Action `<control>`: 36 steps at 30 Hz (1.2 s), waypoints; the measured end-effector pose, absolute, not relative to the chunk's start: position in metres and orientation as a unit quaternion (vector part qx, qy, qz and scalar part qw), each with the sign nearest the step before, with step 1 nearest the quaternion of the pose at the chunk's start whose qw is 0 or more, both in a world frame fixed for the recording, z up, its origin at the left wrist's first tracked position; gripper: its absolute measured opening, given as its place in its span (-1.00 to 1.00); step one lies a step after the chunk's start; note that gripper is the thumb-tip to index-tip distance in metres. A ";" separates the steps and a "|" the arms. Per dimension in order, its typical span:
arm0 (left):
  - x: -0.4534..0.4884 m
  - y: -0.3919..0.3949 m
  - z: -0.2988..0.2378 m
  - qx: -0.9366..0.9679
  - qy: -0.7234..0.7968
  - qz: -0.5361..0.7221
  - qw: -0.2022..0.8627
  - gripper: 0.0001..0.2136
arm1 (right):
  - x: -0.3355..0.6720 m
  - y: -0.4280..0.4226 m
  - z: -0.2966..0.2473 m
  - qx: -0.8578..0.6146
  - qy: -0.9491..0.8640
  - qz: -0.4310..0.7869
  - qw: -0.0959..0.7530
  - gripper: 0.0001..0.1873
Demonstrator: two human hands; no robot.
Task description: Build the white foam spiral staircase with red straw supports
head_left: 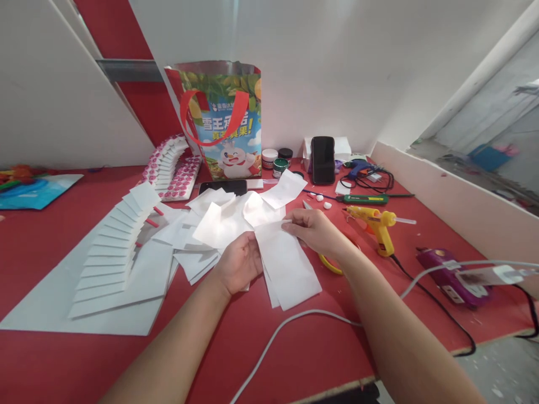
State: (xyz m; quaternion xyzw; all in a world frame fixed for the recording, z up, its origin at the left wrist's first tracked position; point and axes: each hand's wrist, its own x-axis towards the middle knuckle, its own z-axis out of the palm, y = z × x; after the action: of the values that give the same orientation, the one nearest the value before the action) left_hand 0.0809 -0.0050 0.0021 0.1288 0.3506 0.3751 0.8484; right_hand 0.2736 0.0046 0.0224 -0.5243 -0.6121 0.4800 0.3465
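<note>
My left hand (239, 264) grips the left edge of a white paper sheet (290, 266) above the red table (295, 348). Pinching the same sheet at its top edge is my right hand (314, 230), fingers closed on it. The sheet hangs down toward me, with another white piece just behind it. Loose white paper pieces (219, 221) lie in a pile right behind my hands. A fanned row of white cards (112, 255) rests on a large white sheet (63, 297) to the left. Under my right wrist lie yellow-handled scissors (330, 264).
A yellow glue gun (377, 221) lies right of my hands, its black cord trailing off the table. A purple tool (448, 275), a white cable (311, 317), a printed bag (225, 120), a standing phone (323, 160), paint jars (275, 160) and sticker sheets (174, 168) sit around.
</note>
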 end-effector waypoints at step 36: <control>0.070 -0.013 -0.006 0.185 0.158 0.311 0.919 -0.32 | 0.246 0.000 0.026 -0.484 -0.384 0.597 0.512 -0.55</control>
State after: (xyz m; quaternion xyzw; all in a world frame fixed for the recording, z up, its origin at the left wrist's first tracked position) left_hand 0.0701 -0.0133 -0.0057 0.1846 0.1582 0.3108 0.9189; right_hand 0.2460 -0.0002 0.0265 -0.4837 -0.3845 0.5971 0.5116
